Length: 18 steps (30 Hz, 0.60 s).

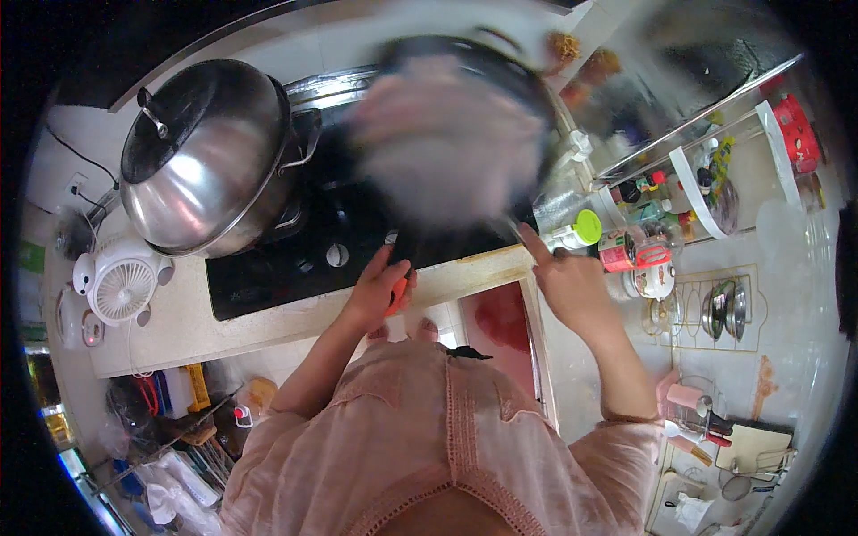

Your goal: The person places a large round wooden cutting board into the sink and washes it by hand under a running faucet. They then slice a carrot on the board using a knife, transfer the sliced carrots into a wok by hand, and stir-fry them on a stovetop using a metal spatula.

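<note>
A dark wok [533, 77] sits at the right of a black glass cooktop [268, 291]. My left hand [375, 288] is closed around its black and orange handle [397, 296], near the counter's front edge. On the other side, my right hand [570, 285] grips a thin metal cooking utensil [513, 224], index finger stretched along the shaft. The utensil's far end runs into a blurred pinkish-grey patch [456, 147]. This blur covers most of the wok's inside, and I cannot tell what it is.
A large steel pot with a domed lid [208, 161] stands left on the cooktop, beside a white fan [124, 288]. To the right are a green-lidded container [586, 228], several bottles and jars, and a wall rack [724, 308] holding lids. An open red-faced door [499, 321] lies below the counter.
</note>
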{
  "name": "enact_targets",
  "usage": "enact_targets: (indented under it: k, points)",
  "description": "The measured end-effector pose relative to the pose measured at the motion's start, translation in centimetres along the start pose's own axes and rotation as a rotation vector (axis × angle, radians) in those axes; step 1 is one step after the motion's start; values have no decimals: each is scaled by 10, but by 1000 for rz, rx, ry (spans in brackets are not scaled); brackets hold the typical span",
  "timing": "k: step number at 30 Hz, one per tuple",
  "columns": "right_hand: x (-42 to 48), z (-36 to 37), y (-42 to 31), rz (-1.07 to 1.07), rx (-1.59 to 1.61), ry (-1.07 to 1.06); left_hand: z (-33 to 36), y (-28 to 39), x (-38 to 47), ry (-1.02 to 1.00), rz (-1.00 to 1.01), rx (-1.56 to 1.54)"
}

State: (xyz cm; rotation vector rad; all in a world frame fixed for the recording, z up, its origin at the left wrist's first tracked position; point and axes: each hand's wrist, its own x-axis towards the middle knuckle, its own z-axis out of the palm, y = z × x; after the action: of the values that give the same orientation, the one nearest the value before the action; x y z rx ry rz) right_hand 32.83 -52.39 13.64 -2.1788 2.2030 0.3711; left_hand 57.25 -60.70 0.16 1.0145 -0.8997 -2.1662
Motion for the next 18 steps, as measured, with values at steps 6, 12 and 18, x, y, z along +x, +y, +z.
enact_targets:
  k: [6,12,18]
  points:
    - [37,19,13,-51,58,183,-2,2,2,-48,-7,-15]
    - [37,5,41,67,229,267,-4,0,0,-29,-10,23]
    - [62,53,54,114,79,204,9,5,-2,-6,-7,10]
